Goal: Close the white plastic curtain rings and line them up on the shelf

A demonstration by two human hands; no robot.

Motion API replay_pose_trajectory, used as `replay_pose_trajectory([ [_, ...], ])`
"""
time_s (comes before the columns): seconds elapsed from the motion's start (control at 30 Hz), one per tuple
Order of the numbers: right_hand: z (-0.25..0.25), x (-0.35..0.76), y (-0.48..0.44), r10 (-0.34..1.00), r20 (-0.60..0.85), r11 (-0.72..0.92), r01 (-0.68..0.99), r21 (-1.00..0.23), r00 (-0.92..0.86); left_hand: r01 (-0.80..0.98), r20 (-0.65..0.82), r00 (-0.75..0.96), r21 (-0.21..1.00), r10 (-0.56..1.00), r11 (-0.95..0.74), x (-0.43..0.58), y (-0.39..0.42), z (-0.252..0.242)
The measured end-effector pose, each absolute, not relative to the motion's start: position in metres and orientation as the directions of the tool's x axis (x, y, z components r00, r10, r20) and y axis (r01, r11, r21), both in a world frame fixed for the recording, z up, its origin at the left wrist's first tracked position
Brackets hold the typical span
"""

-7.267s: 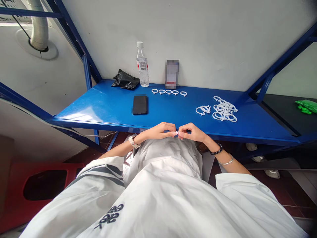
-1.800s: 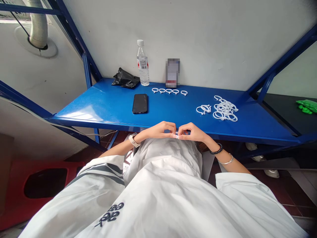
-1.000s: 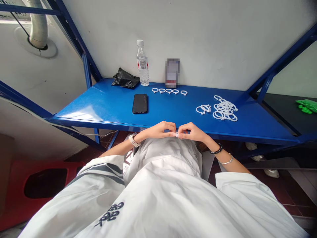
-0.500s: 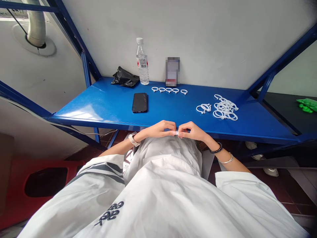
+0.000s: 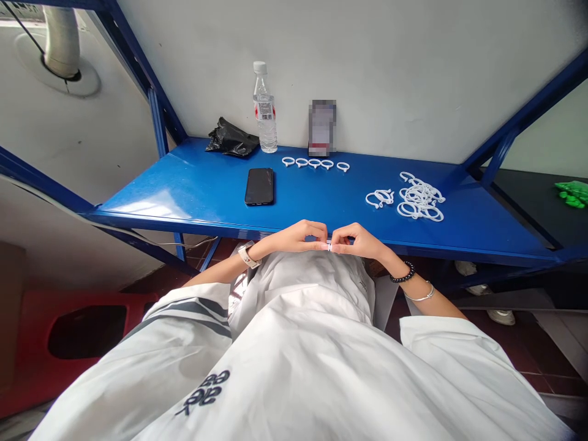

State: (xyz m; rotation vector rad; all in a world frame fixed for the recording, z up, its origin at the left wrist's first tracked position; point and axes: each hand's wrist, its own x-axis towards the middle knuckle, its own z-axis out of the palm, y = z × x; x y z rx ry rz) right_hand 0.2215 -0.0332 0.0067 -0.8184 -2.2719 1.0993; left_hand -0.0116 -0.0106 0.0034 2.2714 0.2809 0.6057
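Note:
My left hand [image 5: 298,237] and my right hand [image 5: 359,241] meet at the front edge of the blue shelf [image 5: 193,190], both pinched on one small white plastic ring [image 5: 329,246] between the fingertips. Most of that ring is hidden by my fingers. A pile of white rings [image 5: 419,202] lies on the shelf to the right, with a smaller cluster [image 5: 380,198] beside it. Several rings stand in a neat row [image 5: 315,163] near the wall.
A black phone [image 5: 260,185] lies flat left of centre. A water bottle [image 5: 265,110], a crumpled black bag [image 5: 231,142] and a small upright card [image 5: 321,127] stand against the wall. Green parts [image 5: 572,193] sit on the dark surface at far right. A red stool [image 5: 68,331] is below left.
Both hands stay pinched together on the ring with only slight finger shifts. The view has tilted a little, so everything on the shelf sits slightly higher in the picture.

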Motion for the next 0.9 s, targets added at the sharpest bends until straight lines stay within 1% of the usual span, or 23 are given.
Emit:
replay_pose_trajectory([
  [0.13,0.0047,0.2216,-0.0329,0.683,0.200,0.541,0.303,-0.785,-0.702,0.035,0.319,0.865,0.733,0.388,-0.680,-0.0117,-0.0104,0.0035],
  [0.33,0.0059,0.2203,-0.0338,0.681,0.194,0.549,0.318,-0.773,-0.706,0.027,0.330,0.861,0.731,0.388,-0.682,-0.0116,-0.0105,0.0041],
  [0.53,0.0105,0.2185,-0.0355,0.688,0.170,0.520,0.316,-0.794,-0.706,0.032,0.320,0.859,0.746,0.401,-0.665,-0.0120,-0.0104,0.0022],
  [0.77,0.0136,0.2207,-0.0345,0.677,0.146,0.473,0.274,-0.837,-0.721,0.038,0.305,0.859,0.762,0.410,-0.647,-0.0118,-0.0114,0.0051],
  [0.9,0.0136,0.2220,-0.0339,0.667,0.147,0.477,0.267,-0.837,-0.730,0.032,0.305,0.858,0.771,0.413,-0.636,-0.0118,-0.0113,0.0052],
])
